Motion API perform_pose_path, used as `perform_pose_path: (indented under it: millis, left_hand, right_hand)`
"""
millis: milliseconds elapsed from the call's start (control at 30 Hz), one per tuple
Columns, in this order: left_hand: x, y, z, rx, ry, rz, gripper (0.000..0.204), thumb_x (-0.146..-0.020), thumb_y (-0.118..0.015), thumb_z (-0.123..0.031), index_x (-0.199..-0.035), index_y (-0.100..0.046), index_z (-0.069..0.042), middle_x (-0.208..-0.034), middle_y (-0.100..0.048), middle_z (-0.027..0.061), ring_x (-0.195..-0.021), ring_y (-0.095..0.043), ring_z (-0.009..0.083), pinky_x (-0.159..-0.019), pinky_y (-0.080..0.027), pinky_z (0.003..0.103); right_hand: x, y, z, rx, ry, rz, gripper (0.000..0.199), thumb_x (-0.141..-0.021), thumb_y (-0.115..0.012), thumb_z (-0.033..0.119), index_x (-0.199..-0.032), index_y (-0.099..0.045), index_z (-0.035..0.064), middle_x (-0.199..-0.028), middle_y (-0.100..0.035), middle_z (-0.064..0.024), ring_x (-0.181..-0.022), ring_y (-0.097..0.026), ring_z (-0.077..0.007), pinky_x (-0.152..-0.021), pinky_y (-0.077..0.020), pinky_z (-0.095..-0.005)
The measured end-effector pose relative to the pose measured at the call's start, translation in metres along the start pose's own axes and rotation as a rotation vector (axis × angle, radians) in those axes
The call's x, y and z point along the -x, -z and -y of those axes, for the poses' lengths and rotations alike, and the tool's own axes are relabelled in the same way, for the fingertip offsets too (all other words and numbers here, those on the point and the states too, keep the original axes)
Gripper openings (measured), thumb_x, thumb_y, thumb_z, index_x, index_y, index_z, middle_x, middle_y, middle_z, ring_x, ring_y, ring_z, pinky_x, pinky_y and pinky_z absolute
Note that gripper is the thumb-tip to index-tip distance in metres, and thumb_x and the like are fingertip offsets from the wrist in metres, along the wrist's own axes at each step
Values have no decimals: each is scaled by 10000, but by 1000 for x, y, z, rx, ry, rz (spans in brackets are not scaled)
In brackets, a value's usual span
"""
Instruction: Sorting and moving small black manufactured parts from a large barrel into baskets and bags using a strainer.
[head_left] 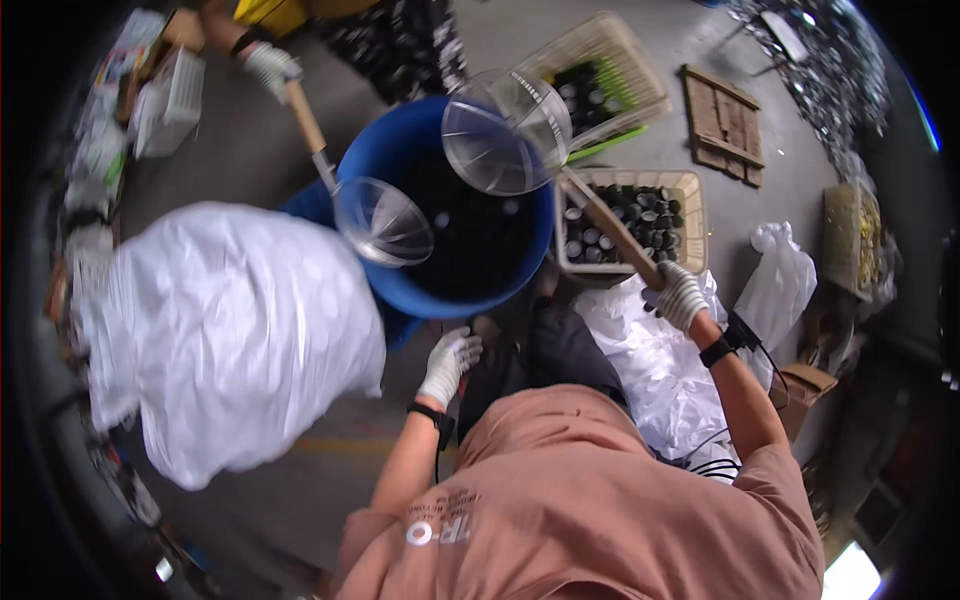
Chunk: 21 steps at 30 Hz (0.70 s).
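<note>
My right hand [680,297], in a striped white glove, is wrapped around the wooden handle [612,226] of a skimmer. The round clear-looking skimmer bowl [490,145] hangs over the far right rim of a big blue tub [362,150]; nothing plain to see lies in it. Dark contents [475,235] fill the tub, with a few pale spots; their kind I cannot make out. My left hand [452,362], gloved too, is near my knee just below the tub, fingers stretched and holding nothing.
Across the tub, another person's gloved hand [272,70] holds a second skimmer [385,222] over its left side. A bulging white sack [235,330] stands left. At right are a cream crate [697,215] of dark pieces, another crate [650,75], a wooden board [722,125] and white plastic bags [670,380].
</note>
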<state>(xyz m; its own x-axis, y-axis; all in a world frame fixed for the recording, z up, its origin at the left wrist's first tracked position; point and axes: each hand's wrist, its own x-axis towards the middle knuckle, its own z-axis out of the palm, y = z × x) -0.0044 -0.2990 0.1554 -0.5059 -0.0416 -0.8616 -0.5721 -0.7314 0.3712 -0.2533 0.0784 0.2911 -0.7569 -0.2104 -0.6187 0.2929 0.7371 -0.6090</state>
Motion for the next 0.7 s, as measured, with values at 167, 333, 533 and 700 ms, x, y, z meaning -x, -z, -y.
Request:
perform_pose_path:
  millis: [167, 333, 533, 700]
  left_hand:
    - [23, 60, 24, 45, 29, -118, 338, -928, -521, -124, -1253, -501, -35, -1057, -665, 170, -866, -676, 270, -741, -568, 375]
    - [47, 114, 56, 184, -4, -221, 288, -931, -511, -88, -1215, -542, -51, -986, -686, 159, -812, -694, 255, -674, -569, 342]
    - [60, 123, 75, 232, 35, -242, 324, -942, -535, -180, -1246, -518, -68, -1049, -671, 185, -893, -673, 288, -767, -568, 402]
    - [65, 120, 93, 285, 47, -211, 292, -928, -551, -165, -1197, -574, -55, -1009, -683, 159, -859, -681, 252, -762, -563, 371]
  right_hand:
    - [-10, -35, 37, 631, 167, -203, 264, -772, -672, 102, -1010, -589, 22, -866, -669, -213, -818, -650, -390, -717, -527, -448]
    - [-55, -80, 75, 911, 167, -110, 271, -798, -621, 121, -1058, -589, 54, -915, -681, -217, -912, -654, -404, -761, -523, -480]
    - [-204, -149, 63, 1206, 221, -291, 224, -942, -484, 153, -1133, -594, 190, -929, -702, -118, -869, -695, -336, -677, -551, -500]
    - [-269, -119, 69, 1103, 25, -276, 325, -993, -428, 178, -1292, -536, 247, -965, -691, -131, -857, -701, -320, -648, -557, -466]
